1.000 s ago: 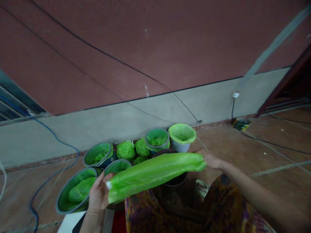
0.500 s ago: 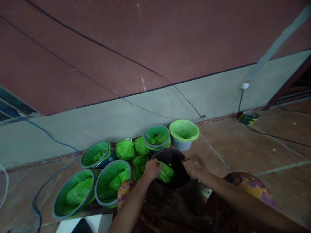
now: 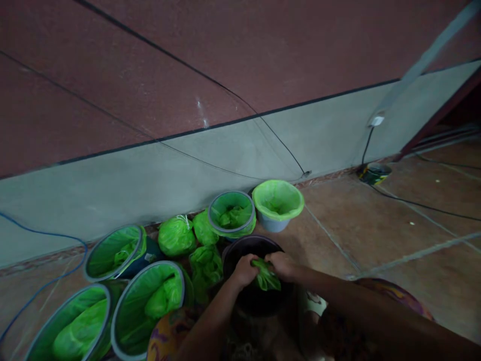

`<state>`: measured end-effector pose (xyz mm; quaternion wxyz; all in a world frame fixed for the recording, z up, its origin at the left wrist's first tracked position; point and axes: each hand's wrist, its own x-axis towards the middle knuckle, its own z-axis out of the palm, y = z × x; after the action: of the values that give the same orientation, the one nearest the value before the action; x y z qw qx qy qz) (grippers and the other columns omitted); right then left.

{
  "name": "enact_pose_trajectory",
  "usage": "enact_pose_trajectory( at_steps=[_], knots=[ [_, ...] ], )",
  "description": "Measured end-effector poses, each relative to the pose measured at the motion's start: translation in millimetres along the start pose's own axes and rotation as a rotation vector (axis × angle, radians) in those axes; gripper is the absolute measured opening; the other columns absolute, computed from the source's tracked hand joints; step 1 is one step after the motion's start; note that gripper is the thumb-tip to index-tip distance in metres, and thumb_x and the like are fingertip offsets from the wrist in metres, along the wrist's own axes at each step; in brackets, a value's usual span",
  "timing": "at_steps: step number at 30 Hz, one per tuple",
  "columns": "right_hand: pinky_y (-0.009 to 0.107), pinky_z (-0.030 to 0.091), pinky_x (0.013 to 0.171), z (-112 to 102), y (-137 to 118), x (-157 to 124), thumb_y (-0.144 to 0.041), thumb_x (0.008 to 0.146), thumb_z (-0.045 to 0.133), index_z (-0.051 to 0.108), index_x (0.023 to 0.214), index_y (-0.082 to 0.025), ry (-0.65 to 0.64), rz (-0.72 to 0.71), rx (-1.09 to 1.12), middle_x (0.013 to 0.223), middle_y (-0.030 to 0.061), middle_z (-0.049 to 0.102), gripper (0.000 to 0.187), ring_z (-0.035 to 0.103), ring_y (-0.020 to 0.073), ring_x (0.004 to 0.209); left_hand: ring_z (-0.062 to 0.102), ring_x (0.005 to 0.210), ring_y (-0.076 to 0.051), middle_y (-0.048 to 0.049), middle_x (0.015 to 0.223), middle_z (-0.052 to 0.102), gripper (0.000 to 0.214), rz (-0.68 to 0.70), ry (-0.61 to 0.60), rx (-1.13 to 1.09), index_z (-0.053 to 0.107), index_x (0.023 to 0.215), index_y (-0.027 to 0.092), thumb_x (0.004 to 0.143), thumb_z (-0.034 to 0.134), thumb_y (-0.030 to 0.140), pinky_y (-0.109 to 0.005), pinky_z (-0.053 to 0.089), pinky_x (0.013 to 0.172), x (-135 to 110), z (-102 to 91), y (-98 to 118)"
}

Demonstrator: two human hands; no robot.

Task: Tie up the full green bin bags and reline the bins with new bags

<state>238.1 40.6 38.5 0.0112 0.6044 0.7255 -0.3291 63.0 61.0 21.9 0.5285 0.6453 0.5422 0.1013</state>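
Note:
Between my knees stands a dark bucket (image 3: 252, 241), its inside in deep shadow. Over its opening, my left hand (image 3: 245, 271) is closed on one side of the gathered top of a green plastic bag (image 3: 268, 282). My right hand (image 3: 284, 265), close beside it, is closed on the other side. The bag's lower part spreads out below my fingers. What lies deeper in the bucket is too dark to make out. A crumpled green bag (image 3: 206, 265) lies left of the bucket.
Several buckets lined with green bags stand around, including a grey one (image 3: 273, 224) by the wall and a tilted one (image 3: 128, 346) at left. A tied green bag (image 3: 176, 235) sits among them. A blue cable (image 3: 48, 233) and a tin (image 3: 377, 174) are on the floor.
My right hand has moved left from the bucket's right side to meet my left hand at the bag. The bag's top is now bunched between them. My view has shifted, sliding the buckets leftward.

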Motion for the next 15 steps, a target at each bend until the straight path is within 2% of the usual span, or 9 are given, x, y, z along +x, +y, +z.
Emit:
enact_pose_trajectory(
  at_steps=[3, 5, 8, 12, 14, 15],
  knots=[
    [0.025, 0.04, 0.068, -4, 4, 9, -0.014, 0.077, 0.052, 0.074, 0.085, -0.019, -0.011, 0.014, -0.06, 0.091, 0.007, 0.073, 0.024, 0.065, 0.021, 0.088, 0.064, 0.079, -0.02, -0.0074, 0.088, 0.072, 0.067, 0.049, 0.0, 0.135, 0.055, 0.129, 0.012, 0.062, 0.064, 0.013, -0.031, 0.049, 0.078, -1, -10.3, 2],
    [0.025, 0.038, 0.065, -13, 7, 9, -0.013, 0.076, 0.052, 0.074, 0.084, -0.019, 0.023, 0.011, -0.051, 0.09, 0.0066, 0.074, 0.024, 0.065, 0.0201, 0.084, 0.064, 0.081, -0.022, -0.0087, 0.087, 0.072, 0.069, 0.06, 0.026, 0.255, 0.051, 0.133, 0.009, 0.065, 0.063, 0.014, -0.032, 0.048, 0.081, -4, -19.9, 3],
    [0.025, 0.037, 0.061, -28, 12, 4, -0.012, 0.07, 0.054, 0.073, 0.079, -0.019, 0.042, 0.029, -0.027, 0.083, 0.0055, 0.073, 0.022, 0.063, 0.0189, 0.075, 0.063, 0.09, -0.024, -0.0101, 0.089, 0.072, 0.054, 0.066, 0.112, 0.467, 0.062, 0.121, 0.014, 0.068, 0.056, 0.008, -0.034, 0.045, 0.088, -10, -33.2, 6],
    [0.026, 0.038, 0.057, -38, 22, 1, -0.009, 0.061, 0.055, 0.071, 0.062, -0.017, -0.165, -0.053, 0.005, 0.063, 0.004, 0.068, 0.019, 0.058, 0.0169, 0.059, 0.059, 0.102, -0.025, -0.0124, 0.097, 0.07, 0.04, 0.147, 0.23, 0.713, 0.07, 0.1, 0.017, 0.072, 0.047, 0.002, -0.038, 0.038, 0.098, -18, -41.6, 15],
    [0.025, 0.038, 0.057, -41, 25, 2, -0.01, 0.06, 0.059, 0.071, 0.063, -0.017, -0.223, -0.095, 0.035, 0.062, 0.0026, 0.067, 0.015, 0.056, 0.0155, 0.058, 0.058, 0.102, -0.025, -0.0121, 0.1, 0.068, 0.04, 0.194, 0.284, 0.748, 0.07, 0.101, 0.017, 0.076, 0.043, 0.002, -0.039, 0.038, 0.097, -19, -41.3, 21],
    [0.024, 0.038, 0.057, -42, 24, 2, -0.012, 0.061, 0.061, 0.073, 0.069, -0.018, -0.208, -0.095, 0.049, 0.065, 0.0023, 0.068, 0.015, 0.057, 0.0153, 0.06, 0.058, 0.102, -0.025, -0.0116, 0.1, 0.068, 0.039, 0.217, 0.307, 0.745, 0.07, 0.102, 0.017, 0.078, 0.042, 0.003, -0.039, 0.039, 0.096, -20, -40.3, 25]
  ],
)
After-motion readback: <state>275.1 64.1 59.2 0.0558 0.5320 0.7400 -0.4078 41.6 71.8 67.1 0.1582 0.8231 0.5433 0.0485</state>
